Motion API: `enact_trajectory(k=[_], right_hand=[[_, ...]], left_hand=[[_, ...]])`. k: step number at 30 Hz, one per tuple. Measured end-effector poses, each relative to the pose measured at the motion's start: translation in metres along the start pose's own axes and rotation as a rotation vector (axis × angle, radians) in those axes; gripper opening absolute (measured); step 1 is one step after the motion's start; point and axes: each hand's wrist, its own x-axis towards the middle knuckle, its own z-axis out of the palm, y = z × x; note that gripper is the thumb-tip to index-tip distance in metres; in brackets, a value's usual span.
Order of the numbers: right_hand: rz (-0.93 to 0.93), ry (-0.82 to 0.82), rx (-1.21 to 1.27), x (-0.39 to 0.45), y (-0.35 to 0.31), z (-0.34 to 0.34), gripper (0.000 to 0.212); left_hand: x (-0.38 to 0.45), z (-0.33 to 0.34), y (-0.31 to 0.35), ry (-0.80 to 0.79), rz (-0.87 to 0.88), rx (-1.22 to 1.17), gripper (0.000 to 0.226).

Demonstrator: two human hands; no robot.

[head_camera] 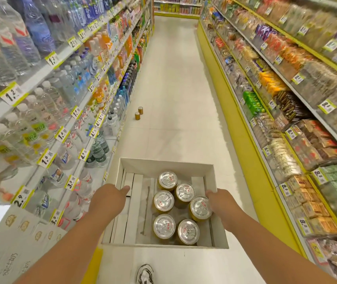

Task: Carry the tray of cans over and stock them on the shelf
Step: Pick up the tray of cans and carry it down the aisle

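Head view, forward-down along aisle floor (175, 78)

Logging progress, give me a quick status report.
Left hand and right hand grip tray. Six cans aboard. Two loose cans on aisle floor ahead.

A tray (166, 163) fills the lower middle of the frame, held out over the aisle floor (175, 78). Six cans (176, 206) stand upright in the tray's right half, packed close together; its left half holds flat divider strips (131, 201). The left hand (110, 198) grips the tray's left wall, the right hand (220, 203) its right wall, just beside the nearest can. Two more cans (139, 113) stand on the floor further up the aisle, near the left shelving (46, 83), which runs along the left edge of the frame. The right shelving (286, 89) lines the right edge. A shoe (145, 273) shows at the bottom, below the tray.
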Motion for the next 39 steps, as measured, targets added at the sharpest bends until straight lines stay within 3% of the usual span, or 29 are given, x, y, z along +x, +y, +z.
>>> enact_trajectory(k=[12, 16, 21, 28, 39], right_hand=[[0.001, -0.007, 0.004, 0.162, -0.169, -0.013, 0.034], [-0.009, -0.026, 0.04, 0.234, -0.225, -0.018, 0.023], [-0.057, -0.093, 0.016, 0.333, -0.307, -0.035, 0.034], [-0.153, -0.136, 0.04, 0.447, -0.424, -0.057, 0.016], [-0.169, -0.122, -0.046, 0.642, -0.617, -0.029, 0.018]], left_hand=[[0.168, -0.054, 0.146, 0.008, 0.001, 0.023, 0.059], [0.237, -0.063, 0.202, 0.035, -0.011, 0.055, 0.061], [0.324, -0.072, 0.275, 0.084, -0.015, 0.089, 0.058], [0.438, -0.097, 0.376, 0.09, -0.056, 0.066, 0.061], [0.668, -0.136, 0.497, 0.096, -0.058, 0.01, 0.062]])
